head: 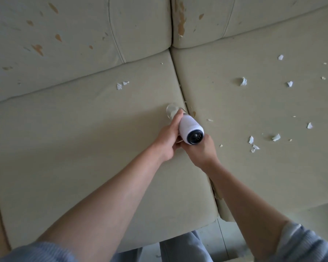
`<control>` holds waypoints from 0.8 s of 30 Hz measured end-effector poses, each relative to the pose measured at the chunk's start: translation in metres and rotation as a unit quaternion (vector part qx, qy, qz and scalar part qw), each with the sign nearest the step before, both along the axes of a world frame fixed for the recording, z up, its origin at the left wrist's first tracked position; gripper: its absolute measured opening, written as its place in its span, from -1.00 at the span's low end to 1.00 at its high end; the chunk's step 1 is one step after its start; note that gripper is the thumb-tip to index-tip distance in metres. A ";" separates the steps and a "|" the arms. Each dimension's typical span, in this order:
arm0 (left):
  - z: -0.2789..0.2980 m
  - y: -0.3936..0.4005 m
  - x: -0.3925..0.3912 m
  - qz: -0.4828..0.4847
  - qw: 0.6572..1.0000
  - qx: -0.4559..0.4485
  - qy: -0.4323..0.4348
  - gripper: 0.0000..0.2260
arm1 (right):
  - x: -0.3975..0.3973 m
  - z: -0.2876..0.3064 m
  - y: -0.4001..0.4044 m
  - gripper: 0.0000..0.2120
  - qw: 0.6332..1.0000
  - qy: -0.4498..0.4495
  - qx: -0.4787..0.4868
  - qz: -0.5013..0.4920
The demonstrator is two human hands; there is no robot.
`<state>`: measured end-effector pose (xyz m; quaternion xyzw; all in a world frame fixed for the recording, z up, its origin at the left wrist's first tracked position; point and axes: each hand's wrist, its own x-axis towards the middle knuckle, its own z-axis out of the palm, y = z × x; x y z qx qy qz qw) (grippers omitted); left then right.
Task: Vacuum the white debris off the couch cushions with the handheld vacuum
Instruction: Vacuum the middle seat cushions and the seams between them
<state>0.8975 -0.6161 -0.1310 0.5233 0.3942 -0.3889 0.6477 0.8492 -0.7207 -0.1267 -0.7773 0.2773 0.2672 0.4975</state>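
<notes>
A white handheld vacuum [190, 129] with a dark rear end and a clear front nozzle [171, 110] points down at the left seat cushion [83, 133], just left of the seam between cushions. My left hand [168, 140] grips its left side, index finger stretched along the body. My right hand [202, 150] holds it from below and behind. Two white scraps [121, 85] lie on the left cushion near its back. Several white scraps [254, 144] are scattered over the right seat cushion [254, 110].
The beige couch's back cushions [74, 35] show brown patches where the surface has peeled. The seam [189, 110] between the seat cushions has flaking edges. The couch's front edge and grey floor [225, 241] are below, with my legs [182, 248].
</notes>
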 end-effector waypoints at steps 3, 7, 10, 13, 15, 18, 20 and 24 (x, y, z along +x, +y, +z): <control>-0.003 0.005 0.015 -0.027 1.000 0.009 -0.001 -0.57 | 0.007 -0.009 0.004 -0.96 1.000 -0.002 -0.003 -0.015; -0.004 0.005 0.010 0.002 1.000 -0.002 -0.005 -0.55 | 0.006 -0.011 0.004 -0.91 1.000 -0.015 -0.013 0.002; -0.002 -0.006 0.007 0.017 0.999 -0.025 0.013 -0.49 | 0.004 -0.006 -0.003 -0.88 0.998 -0.023 -0.059 0.012; 0.002 -0.027 0.014 -0.025 1.000 -0.014 0.012 -0.44 | 0.008 0.002 -0.021 -0.79 0.999 -0.007 -0.039 -0.019; 0.001 -0.036 0.020 -0.031 0.999 -0.012 0.017 -0.42 | 0.017 0.004 -0.032 -0.92 1.000 0.006 -0.011 -0.020; 0.002 -0.036 0.015 -0.020 0.998 -0.037 0.054 -0.41 | 0.018 0.009 -0.037 -0.75 1.000 0.014 -0.010 0.000; 0.004 -0.028 0.003 -0.011 0.995 -0.049 0.082 -0.41 | 0.004 0.012 -0.031 -0.84 0.999 0.043 -0.019 -0.003; 0.018 -0.022 -0.033 -0.050 0.987 -0.071 0.134 -0.46 | -0.040 0.024 -0.029 -0.81 0.994 0.107 -0.023 -0.029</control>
